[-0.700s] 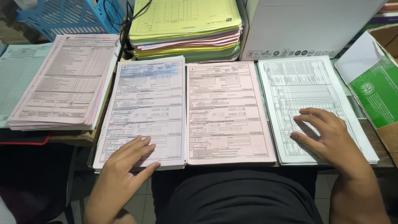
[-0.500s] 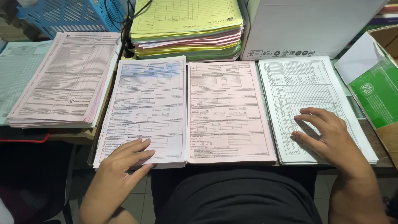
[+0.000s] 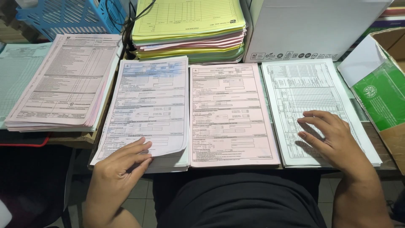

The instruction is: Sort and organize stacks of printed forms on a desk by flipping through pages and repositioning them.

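Observation:
My left hand (image 3: 118,169) rests on the near edge of a stack of white printed forms (image 3: 147,97), fingers on top of the top sheet. That sheet's near right corner curls up off the stack. Right beside it lies a stack of pink forms (image 3: 230,114), untouched. My right hand (image 3: 333,139) lies flat with fingers spread on a third stack, white sheets printed with a fine table (image 3: 303,88).
A thick stack of pink forms (image 3: 63,80) sits at the left over pale green sheets (image 3: 17,80). Behind stand a tall pile of yellow and pink pads (image 3: 190,25), a white box (image 3: 312,25) and a blue basket (image 3: 63,14). An open green-and-white carton (image 3: 375,93) is at the right.
My left hand has pulled back toward the near edge, and the top white sheet has lifted at its near right corner. My right hand has stayed put.

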